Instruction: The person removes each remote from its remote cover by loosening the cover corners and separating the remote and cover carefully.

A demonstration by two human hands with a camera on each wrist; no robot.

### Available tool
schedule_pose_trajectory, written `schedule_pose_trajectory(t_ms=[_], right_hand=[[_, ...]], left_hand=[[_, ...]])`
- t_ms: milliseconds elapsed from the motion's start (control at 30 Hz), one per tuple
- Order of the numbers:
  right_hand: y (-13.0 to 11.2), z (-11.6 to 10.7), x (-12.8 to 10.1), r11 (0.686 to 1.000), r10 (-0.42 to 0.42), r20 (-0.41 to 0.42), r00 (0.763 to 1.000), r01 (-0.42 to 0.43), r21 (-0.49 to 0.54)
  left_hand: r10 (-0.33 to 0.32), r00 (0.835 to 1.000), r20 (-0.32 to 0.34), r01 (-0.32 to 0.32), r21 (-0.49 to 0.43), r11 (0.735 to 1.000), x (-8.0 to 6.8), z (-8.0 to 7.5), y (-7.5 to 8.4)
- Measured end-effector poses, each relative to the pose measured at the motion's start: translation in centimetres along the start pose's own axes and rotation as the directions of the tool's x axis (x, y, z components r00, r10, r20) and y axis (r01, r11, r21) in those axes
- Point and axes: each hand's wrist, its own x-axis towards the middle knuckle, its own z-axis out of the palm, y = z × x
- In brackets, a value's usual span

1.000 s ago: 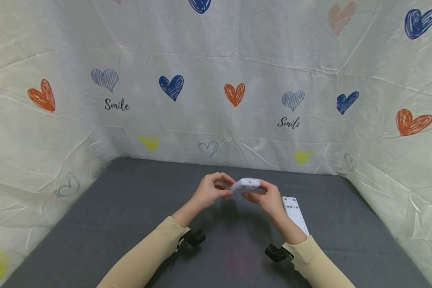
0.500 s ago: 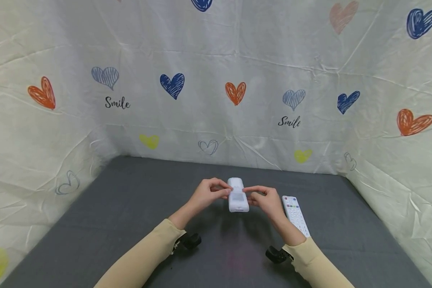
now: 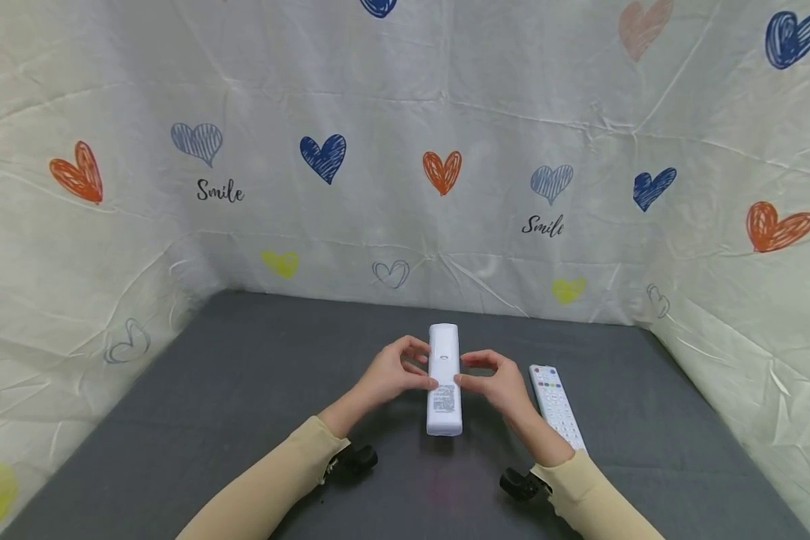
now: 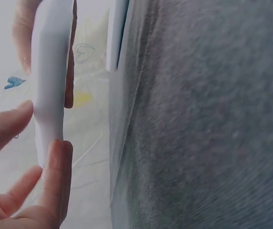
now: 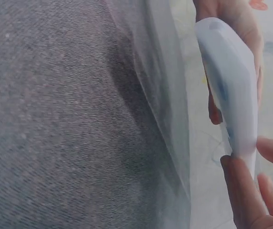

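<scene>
A white remote control [image 3: 443, 360] is held up over the dark table between both hands, its back with a printed label facing the head camera. My left hand [image 3: 393, 373] pinches its left long edge, the thumb on the back face. On the opposite edge my right hand [image 3: 499, 381] grips it the same way. In the left wrist view the remote control [image 4: 49, 71] shows side-on, with fingers on both faces. The right wrist view shows the remote control [image 5: 232, 81] from its other side, with blue marks on the face turned down.
A second white remote control [image 3: 557, 409] lies buttons up on the dark grey table [image 3: 277, 360], just right of my right forearm. A white curtain [image 3: 378, 217] printed with hearts encloses the back and sides. Black wrist cameras [image 3: 518, 484] hang below the sleeves.
The held remote control has turned from end-on to lying lengthwise, its back now facing up toward the head camera. My fingers have shifted along its edges. The second remote control has stayed put.
</scene>
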Motion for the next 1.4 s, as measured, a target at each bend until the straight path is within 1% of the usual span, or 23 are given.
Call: schedule_pose_trajectory(t_ms=[100,167,333,467,567,733,867,1033,1400], right_hand=[[1.6,0.1,0.8,0.999,0.030,0.017,0.999,-0.031,0.033],[2.1,0.2,1.1,0.998,0.056,0.038,0.998,-0.058,0.036],[2.5,0.2,0.8,0.995,0.102,0.086,0.991,-0.102,-0.003],[2.7,0.2,0.6,0.992,0.120,0.116,0.986,-0.115,-0.047],[2.8,0.2,0.5,0.990,0.133,0.133,0.982,-0.125,-0.072],[3.0,0.2,0.4,0.986,0.151,0.157,0.976,-0.137,-0.095],[3.1,0.1,0.4,0.984,0.156,0.165,0.974,-0.140,-0.109],[3.1,0.2,0.5,0.984,0.159,0.161,0.974,-0.144,-0.101],[3.3,0.0,0.8,0.975,0.207,0.170,0.963,-0.189,-0.119]], left_hand=[[-0.017,1.000,-0.003,0.017,0.017,1.000,0.0,0.2,-0.3],[-0.029,1.000,0.005,0.029,0.043,0.999,-0.1,0.3,-0.4],[-0.060,0.998,0.036,0.056,0.120,0.991,-0.3,0.6,-0.6],[-0.090,0.995,0.054,0.081,0.143,0.986,-0.4,0.7,-0.8],[-0.113,0.992,0.059,0.103,0.163,0.981,-0.5,0.9,-0.9],[-0.130,0.990,0.051,0.115,0.227,0.967,-0.4,1.1,-1.1],[-0.146,0.988,0.048,0.131,0.229,0.965,-0.3,1.2,-1.1],[-0.162,0.986,0.042,0.149,0.222,0.964,-0.2,1.3,-1.0],[-0.199,0.979,0.051,0.181,0.246,0.952,-0.1,1.6,-0.8]])
